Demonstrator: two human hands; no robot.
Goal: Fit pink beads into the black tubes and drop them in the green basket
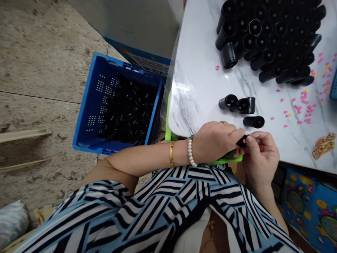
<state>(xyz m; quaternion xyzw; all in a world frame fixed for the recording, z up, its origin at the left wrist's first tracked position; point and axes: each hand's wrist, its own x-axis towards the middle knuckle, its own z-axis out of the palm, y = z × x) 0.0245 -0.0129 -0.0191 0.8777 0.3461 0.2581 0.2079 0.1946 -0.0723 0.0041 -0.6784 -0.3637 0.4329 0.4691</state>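
Observation:
At the table's near edge, my left hand is closed around a small black cylinder, most of it hidden by the fingers. My right hand meets it there, thumb and forefinger pinching a tiny pink piece against the cylinder's end. Just beyond the hands lie a few loose black cylinders: one on its side, and a pair touching a little farther left. Scattered pink pieces lie on the table to the right, with some yellow ones among them.
Many black cylinders stand packed at the back of the marble-patterned table. On the floor at left, a blue crate holds more black parts. Orange printed stickers lie near the right edge. Colourful boxes stand below the table.

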